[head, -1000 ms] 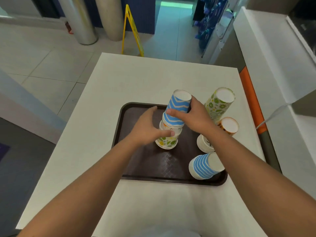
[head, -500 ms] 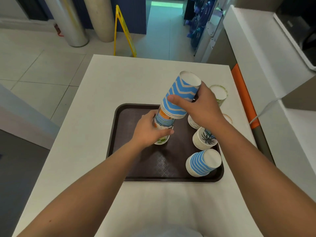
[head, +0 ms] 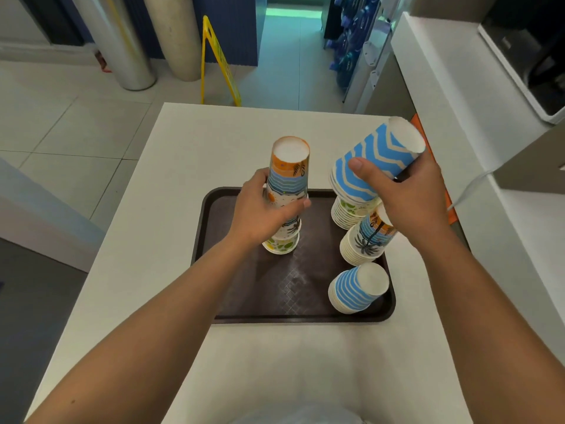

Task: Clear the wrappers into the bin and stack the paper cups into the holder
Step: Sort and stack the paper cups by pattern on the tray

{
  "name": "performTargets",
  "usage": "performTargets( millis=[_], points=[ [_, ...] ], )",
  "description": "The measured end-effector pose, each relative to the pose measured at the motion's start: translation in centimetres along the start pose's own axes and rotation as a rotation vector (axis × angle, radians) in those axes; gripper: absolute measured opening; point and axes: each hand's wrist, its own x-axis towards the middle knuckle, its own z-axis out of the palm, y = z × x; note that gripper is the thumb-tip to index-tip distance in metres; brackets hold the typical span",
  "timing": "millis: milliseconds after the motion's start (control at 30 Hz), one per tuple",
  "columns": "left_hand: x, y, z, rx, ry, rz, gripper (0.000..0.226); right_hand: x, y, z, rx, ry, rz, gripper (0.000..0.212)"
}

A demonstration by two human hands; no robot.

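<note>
A dark brown tray (head: 244,301) lies on the white table. My left hand (head: 263,212) grips a tall stack of upside-down paper cups (head: 289,175) topped by an orange palm-print cup, standing on the tray's left part. My right hand (head: 406,191) holds a blue zigzag cup (head: 376,160), tilted, over a stack of green-leaf cups (head: 348,214) at the tray's far right. Below that stands a palm-print stack (head: 363,243), and a blue striped stack (head: 354,289) sits at the near right corner. No wrappers, bin or holder are visible.
The white table (head: 153,240) ends at its far edge by a yellow floor sign (head: 217,59). A white counter (head: 477,133) with an orange edge strip runs along the right. Two pillars (head: 128,41) stand on the tiled floor beyond.
My right hand lifted the blue zigzag cup off the left stack and carried it right, above the green-leaf stack. My left hand kept hold of the left stack.
</note>
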Motion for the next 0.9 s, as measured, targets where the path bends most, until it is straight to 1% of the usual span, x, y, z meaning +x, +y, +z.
performTargets(
  millis=[100, 267, 333, 400, 500, 667, 733, 833, 900],
  points=[
    [0.5, 1.7, 0.2, -0.045, 0.036, 0.063, 0.067, -1.4, 0.3, -1.4, -0.011, 0.007, 0.03, 0.076],
    [0.4, 4.7, 1.7, -0.082, 0.009, 0.189, 0.069, -5.0, 1.5, -3.0, -0.012, 0.014, 0.076, 0.059],
    [0.1, 5.4, 2.6, -0.108, -0.006, 0.226, 0.072, -6.8, 2.5, -3.4, -0.027, 0.03, 0.088, 0.056],
    [-0.4, 5.6, 3.9, -0.101, -0.019, 0.247, 0.075, -8.5, 3.6, -3.5, -0.061, 0.038, 0.102, 0.057],
    [-1.1, 5.5, 6.0, -0.135, -0.103, 0.238, 0.073, -10.4, 5.9, -3.2, -0.115, 0.021, 0.144, 0.055],
    [-1.7, 4.7, 9.4, -0.104, -0.323, 0.18, 0.072, -12.5, 10.6, -2.4, -0.174, -0.057, 0.246, 0.06],
    [-1.7, 4.4, 10.7, -0.085, -0.358, 0.174, 0.068, -12.8, 12.0, -2.4, -0.19, -0.045, 0.274, 0.065],
    [-1.3, 3.8, 12.1, -0.035, -0.35, 0.215, 0.058, -12.2, 13.2, -2.8, -0.186, -0.011, 0.295, 0.069],
    [-1.0, 3.3, 13.0, -0.006, -0.352, 0.227, 0.056, -11.7, 13.5, -3.3, -0.176, -0.011, 0.298, 0.069]
  ],
)
